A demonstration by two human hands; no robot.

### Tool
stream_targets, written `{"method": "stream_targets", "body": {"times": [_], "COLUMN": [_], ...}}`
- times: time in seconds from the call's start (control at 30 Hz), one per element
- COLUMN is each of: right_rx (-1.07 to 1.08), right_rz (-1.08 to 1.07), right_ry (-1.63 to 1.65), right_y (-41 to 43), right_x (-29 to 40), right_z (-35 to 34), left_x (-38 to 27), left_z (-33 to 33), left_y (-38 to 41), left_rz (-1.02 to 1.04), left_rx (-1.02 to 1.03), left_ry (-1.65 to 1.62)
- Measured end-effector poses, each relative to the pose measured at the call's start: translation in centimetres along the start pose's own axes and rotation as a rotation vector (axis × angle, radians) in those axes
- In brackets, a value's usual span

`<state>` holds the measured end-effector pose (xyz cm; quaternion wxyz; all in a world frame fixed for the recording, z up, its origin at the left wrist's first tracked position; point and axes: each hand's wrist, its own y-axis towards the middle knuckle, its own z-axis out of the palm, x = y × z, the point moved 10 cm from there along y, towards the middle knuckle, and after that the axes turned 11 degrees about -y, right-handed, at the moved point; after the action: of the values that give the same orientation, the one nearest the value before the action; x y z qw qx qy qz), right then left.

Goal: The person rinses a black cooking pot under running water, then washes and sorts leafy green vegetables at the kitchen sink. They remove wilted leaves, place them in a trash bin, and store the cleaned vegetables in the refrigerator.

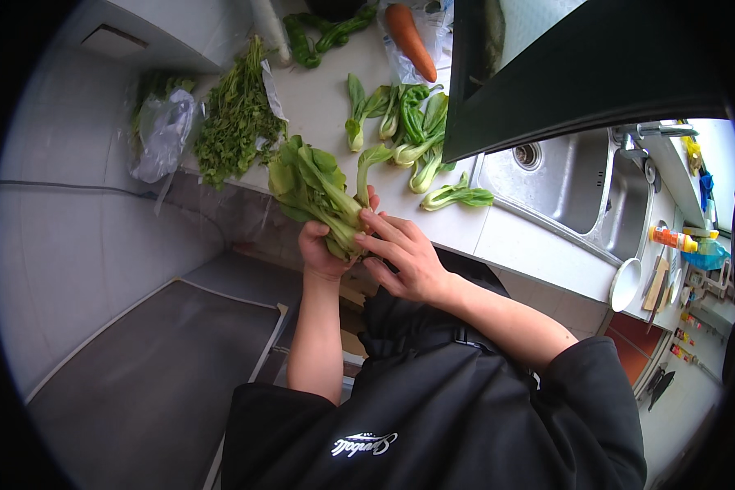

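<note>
A head of bok choy (318, 190) is held up over the counter's front edge, leaves pointing away from me. My left hand (327, 251) grips it around the lower stalks. The fingers of my right hand (404, 254) lie against its base from the right; whether they pinch a stalk cannot be told. One short curved leaf (369, 165) stands apart from the bunch, its lower end near my fingers. Beyond, on the white counter, lie several small bok choy pieces (425, 141), with a single one (456, 195) nearest the sink.
Leafy herbs (236, 116) and a plastic bag of greens (162, 128) lie at the left. Green peppers (337, 33) and a carrot (409, 40) are at the back. A dark panel (563, 79) overhangs the counter before the steel sink (551, 184). A white bowl (625, 285) sits right.
</note>
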<state>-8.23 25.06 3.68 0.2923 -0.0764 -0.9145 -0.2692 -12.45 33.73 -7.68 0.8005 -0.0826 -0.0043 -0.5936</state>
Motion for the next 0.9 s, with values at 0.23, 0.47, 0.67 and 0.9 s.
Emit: {"method": "stream_targets", "body": {"times": [0.23,0.47,0.67,0.9], "right_rx": [-0.075,-0.058,0.121,0.398], "right_rz": [-0.138,-0.158,-0.144,0.716], "right_ry": [0.07,0.093,0.096,0.061], "right_y": [-0.6,-0.6,0.3,-6.2], "right_x": [0.4,0.4,-0.6,-11.7], "right_z": [-1.1,-0.8,-0.1,2.1], "left_x": [-0.1,-0.8,-2.2,-3.5], "left_z": [2.7,4.2,2.0,-3.4], "left_y": [-0.1,0.1,-0.2,-2.6], "left_rz": [-0.016,-0.003,0.106,0.167], "left_rx": [0.054,0.148,-0.053,-0.473], "left_ry": [0.164,0.198,0.171,0.481]}}
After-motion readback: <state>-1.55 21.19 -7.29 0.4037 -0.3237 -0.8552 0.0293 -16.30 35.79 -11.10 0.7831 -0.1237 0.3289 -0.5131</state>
